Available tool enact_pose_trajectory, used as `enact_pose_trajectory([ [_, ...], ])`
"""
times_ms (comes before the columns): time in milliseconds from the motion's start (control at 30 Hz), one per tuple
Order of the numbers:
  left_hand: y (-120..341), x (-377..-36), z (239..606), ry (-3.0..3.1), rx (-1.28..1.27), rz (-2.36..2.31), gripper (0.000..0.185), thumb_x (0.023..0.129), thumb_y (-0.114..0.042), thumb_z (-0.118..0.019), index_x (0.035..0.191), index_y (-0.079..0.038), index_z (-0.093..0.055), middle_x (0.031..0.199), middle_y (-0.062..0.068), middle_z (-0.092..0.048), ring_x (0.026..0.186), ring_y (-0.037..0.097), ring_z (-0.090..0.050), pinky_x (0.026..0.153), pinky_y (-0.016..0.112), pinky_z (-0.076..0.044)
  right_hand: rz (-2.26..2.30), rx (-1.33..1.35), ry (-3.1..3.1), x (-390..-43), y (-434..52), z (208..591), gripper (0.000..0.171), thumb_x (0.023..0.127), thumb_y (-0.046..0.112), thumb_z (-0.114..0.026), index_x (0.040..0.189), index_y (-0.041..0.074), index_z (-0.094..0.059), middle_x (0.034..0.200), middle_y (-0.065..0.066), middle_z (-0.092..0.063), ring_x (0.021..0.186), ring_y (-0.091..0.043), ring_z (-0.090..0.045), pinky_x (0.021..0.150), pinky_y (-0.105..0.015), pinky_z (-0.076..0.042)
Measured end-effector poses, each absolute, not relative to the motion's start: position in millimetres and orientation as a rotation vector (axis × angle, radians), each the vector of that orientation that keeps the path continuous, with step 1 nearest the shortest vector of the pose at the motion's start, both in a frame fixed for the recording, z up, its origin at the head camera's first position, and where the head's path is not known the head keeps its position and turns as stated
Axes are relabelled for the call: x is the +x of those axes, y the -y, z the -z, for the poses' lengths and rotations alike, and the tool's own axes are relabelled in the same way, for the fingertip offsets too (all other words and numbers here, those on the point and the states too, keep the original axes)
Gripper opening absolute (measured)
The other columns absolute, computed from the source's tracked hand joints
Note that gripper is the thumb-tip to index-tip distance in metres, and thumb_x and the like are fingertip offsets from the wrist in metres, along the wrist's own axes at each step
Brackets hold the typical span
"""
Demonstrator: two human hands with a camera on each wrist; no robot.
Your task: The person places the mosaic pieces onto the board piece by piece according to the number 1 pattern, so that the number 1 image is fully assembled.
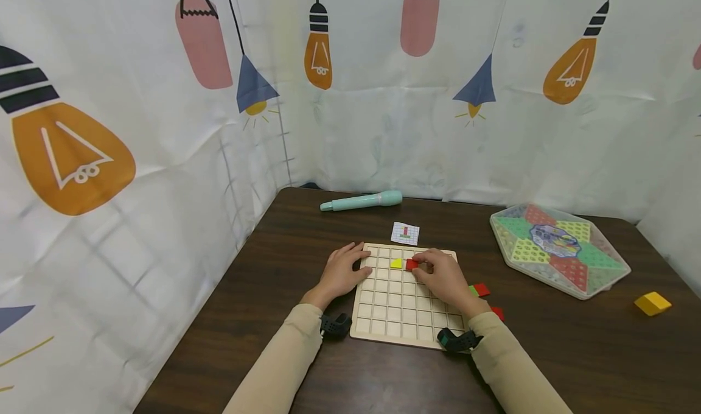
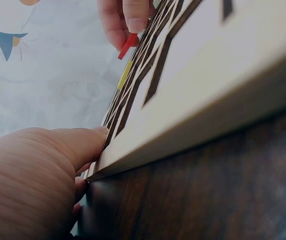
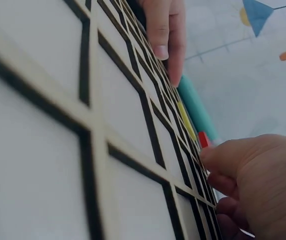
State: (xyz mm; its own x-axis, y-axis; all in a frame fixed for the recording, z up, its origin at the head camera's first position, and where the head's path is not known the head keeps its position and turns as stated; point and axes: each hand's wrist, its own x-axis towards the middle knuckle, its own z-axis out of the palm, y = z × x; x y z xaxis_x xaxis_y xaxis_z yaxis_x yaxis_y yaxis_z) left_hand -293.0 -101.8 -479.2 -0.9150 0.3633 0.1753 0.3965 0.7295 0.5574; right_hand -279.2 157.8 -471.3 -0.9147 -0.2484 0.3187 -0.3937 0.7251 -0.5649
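On the wooden grid board (image 1: 402, 298), near its far edge, our right hand (image 1: 440, 277) pinches a small flat red tile (image 1: 411, 265) — tilted, one edge lifted, just beside a yellow tile (image 1: 396, 263). Our left hand (image 1: 342, 271) rests flat, fingers straight, against the board's left edge.

The grid board (image 1: 402, 316) looks like pale unfinished wood, matt and smooth, with cleanly cut slats. The bench (image 1: 547, 365) beneath it is dark brown wood grain with a soft sheen. The red tile (image 1: 411, 265) and yellow tile (image 1: 396, 263) look like smooth plastic. The hexagonal case (image 1: 558, 249) is clear glossy plastic. The backdrop (image 1: 164, 128) is thin printed cloth, matt and creased. The card (image 1: 406, 233) is paper.
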Motion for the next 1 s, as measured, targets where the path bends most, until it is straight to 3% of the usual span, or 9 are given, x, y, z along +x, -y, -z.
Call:
enact_pose_trajectory([
  [1000, 100.5, -291.0, 477.6, 2.88, -0.613, 0.94, 0.044, 0.089, -0.034, -0.057, 0.13, -0.019, -0.052, 0.144, 0.002, -0.033, 0.135, 0.022, -0.022, 0.11, 0.046, -0.01, -0.974, 0.397, 2.676, -277.1, -149.9, 478.7, 0.022, 0.082, 0.022, -0.068, 0.102, 0.015, -0.07, 0.092, 0.005, -0.057, 0.068, -0.014, -0.043, 0.056, -0.028, -0.036],
])
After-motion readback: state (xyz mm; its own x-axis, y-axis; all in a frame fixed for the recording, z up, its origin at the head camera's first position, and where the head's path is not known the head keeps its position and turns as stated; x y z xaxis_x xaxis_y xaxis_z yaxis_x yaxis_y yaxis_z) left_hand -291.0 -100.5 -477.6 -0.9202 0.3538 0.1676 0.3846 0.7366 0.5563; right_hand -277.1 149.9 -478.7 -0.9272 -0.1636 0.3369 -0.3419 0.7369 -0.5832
